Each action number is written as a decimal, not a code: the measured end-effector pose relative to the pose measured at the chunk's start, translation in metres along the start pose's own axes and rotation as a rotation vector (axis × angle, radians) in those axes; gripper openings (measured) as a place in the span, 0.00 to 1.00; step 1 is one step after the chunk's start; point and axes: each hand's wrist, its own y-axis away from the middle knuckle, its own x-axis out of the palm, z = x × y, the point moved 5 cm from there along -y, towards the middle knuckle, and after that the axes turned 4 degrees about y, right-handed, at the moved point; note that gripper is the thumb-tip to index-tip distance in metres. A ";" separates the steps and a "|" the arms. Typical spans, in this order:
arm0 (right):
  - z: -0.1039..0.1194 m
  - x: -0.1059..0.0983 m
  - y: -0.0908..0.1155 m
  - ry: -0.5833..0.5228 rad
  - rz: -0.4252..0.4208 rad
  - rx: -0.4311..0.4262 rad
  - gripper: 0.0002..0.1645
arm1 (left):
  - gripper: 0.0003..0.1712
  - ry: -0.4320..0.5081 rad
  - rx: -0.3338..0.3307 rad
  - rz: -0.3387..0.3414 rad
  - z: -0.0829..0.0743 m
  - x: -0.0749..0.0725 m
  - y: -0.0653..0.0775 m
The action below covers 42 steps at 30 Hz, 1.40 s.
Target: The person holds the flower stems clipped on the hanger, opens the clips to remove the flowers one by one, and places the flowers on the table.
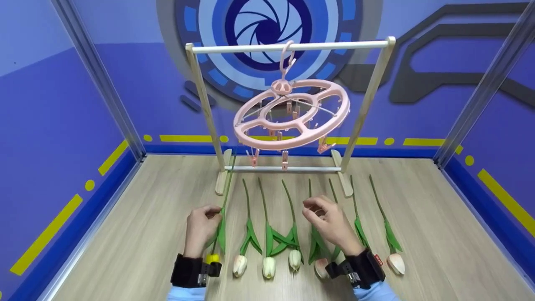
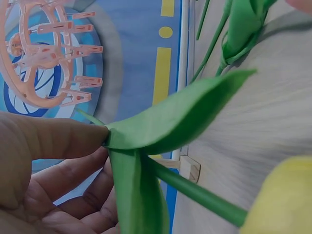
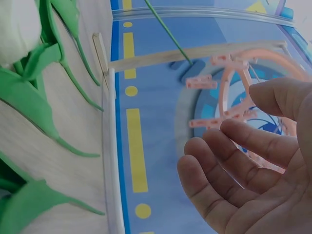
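Observation:
My left hand [image 1: 201,230] pinches a yellow tulip [image 1: 212,258] between thumb and fingers, where its green leaves [image 2: 170,122] meet the stem. Its long stem points up toward the rack's left foot, and the wrist camera partly covers the bloom. Nothing is held in my right hand [image 1: 330,221], whose fingers bend loosely above the tulips at the centre right. Below that hand, a pale pink tulip [image 1: 321,267] is partly hidden by the wrist strap. Beyond both hands hangs a round pink clip hanger [image 1: 292,144] with small pegs [image 1: 285,159].
A wooden rack [image 1: 365,100] carries the hanger on its top bar and stands on the table [image 1: 451,234]. Several white and pinkish tulips lie in a row, including a white tulip [image 1: 269,267] and the rightmost tulip [image 1: 396,264]. Blue printed walls [image 1: 113,100] enclose the table.

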 end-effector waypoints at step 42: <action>0.003 0.020 0.002 0.051 0.104 -0.041 0.13 | 0.17 -0.018 -0.120 0.111 0.036 0.010 -0.007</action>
